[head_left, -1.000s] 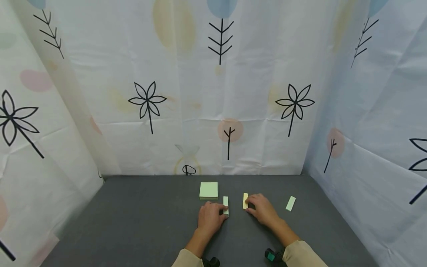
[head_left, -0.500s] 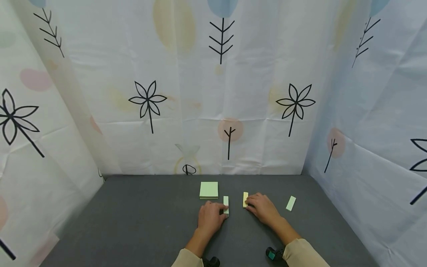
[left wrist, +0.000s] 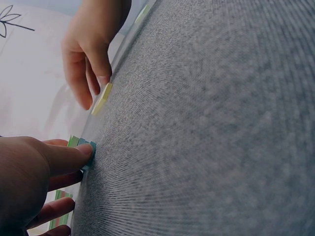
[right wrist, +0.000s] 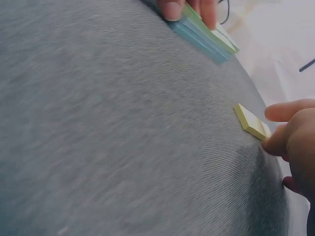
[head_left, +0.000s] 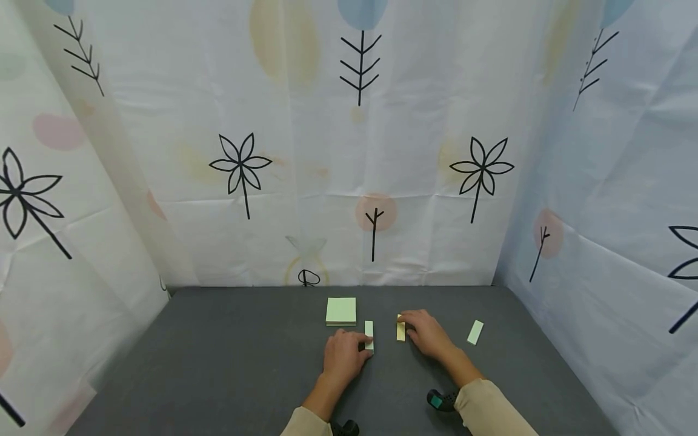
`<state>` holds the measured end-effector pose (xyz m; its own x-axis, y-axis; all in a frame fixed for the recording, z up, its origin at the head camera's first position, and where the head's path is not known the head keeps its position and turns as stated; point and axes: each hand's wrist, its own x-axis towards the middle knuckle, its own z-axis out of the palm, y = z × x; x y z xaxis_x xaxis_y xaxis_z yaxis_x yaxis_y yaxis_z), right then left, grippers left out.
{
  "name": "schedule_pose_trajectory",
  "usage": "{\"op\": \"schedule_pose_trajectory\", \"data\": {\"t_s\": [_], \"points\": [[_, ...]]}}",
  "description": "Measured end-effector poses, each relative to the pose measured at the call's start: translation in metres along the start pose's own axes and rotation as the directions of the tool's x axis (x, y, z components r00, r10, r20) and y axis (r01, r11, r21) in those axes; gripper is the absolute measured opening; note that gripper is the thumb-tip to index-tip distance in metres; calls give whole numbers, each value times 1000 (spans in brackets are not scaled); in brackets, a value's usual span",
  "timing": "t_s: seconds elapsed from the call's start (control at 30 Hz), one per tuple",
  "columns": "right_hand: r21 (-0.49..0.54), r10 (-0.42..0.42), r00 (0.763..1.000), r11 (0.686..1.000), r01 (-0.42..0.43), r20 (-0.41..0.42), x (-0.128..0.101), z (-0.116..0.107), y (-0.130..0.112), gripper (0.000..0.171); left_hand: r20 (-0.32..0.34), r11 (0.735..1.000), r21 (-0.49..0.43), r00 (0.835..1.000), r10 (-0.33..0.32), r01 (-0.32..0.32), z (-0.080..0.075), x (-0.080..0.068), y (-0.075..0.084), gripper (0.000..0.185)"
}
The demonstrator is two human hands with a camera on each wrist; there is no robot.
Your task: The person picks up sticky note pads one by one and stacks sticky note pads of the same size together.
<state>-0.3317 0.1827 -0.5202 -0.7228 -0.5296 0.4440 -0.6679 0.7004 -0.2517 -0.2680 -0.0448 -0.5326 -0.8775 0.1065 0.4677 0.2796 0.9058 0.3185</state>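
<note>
In the head view, my left hand pinches a narrow pad of sticky-note strips between thumb and fingers on the table. Pale green on top, that pad shows blue layers beneath in the right wrist view. To its right lies a small yellow sticky-note pad, flat on the cloth. My right hand hovers at the yellow pad with thumb and index finger spread apart, fingertips over its far end. The right wrist view has the thumb close to an end of the yellow pad; contact there is unclear.
A square stack of light green sticky notes lies behind my left hand. Farther right, another pale green strip pad sits at a slant. Printed white curtains enclose the grey table at the back and sides.
My right hand has let go of the yellow pad's side; its fingers have opened and shifted slightly toward the pad's far end. The left hand and its pad have stayed put.
</note>
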Motion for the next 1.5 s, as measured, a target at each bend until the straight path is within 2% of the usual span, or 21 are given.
{"op": "schedule_pose_trajectory", "data": {"t_s": [0.27,0.4,0.57,0.73,0.87,1.03,1.33,1.5], "points": [[62,92,987,993,-101,133,10,1,4,35,10,1000,5,1000,0,0,-1,-1,0,26],[78,97,984,991,-110,152,12,0,5,31,13,1000,-2,1000,-3,3,-1,-1,0,26],[80,139,981,985,-150,134,12,-2,6,27,11,1000,-11,1000,-7,7,-2,0,0,26],[67,203,978,976,-206,53,9,-1,10,22,-2,1000,-14,1000,-7,7,-2,0,0,26],[39,249,968,968,-249,-1,6,-1,11,19,-6,1000,-7,1000,-6,6,-2,0,1,26],[-7,312,950,950,-312,-24,2,-2,10,17,2,1000,-2,1000,-5,5,-1,0,0,26],[-109,396,917,911,-398,-37,2,0,5,30,2,1000,-11,1000,-2,2,-1,0,0,26],[-181,414,910,893,-412,-31,2,3,-2,41,6,1000,-3,1000,-4,4,-1,0,0,27]]}}
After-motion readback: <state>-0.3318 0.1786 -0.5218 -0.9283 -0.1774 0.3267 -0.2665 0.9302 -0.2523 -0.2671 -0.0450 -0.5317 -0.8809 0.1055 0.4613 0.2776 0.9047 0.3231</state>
